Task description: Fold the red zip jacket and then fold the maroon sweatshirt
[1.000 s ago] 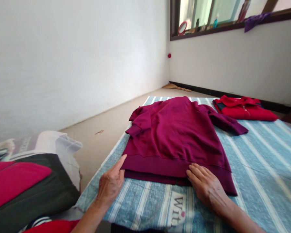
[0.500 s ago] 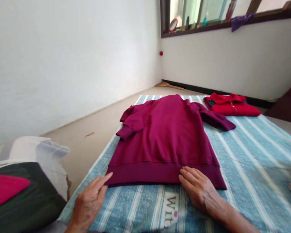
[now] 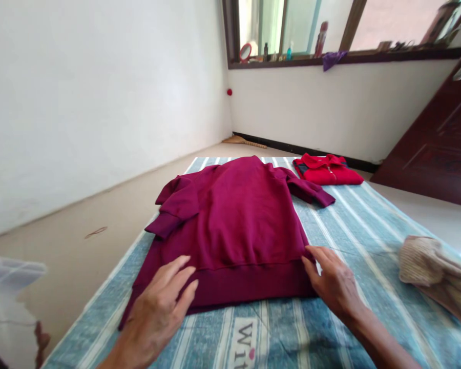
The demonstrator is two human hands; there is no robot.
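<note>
On the striped sheet [image 3: 355, 230], the maroon sweatshirt [image 3: 242, 220] lies lengthwise, hem [image 3: 253, 281] at six o'clock, far end at twelve. The left hand [image 3: 159, 302], fingers loosely spread, is over the hem, most of the garment toward one o'clock; the right hand [image 3: 336, 282] is at the three o'clock edge, garment toward ten, thumb and forefinger close together, whether pinching cloth I cannot tell.

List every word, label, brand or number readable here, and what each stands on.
"Wit": on the blue striped sheet, running sideways, cut off by the picture's bottom edge.
Bottles on the window sill: any labels too small to read.
</note>
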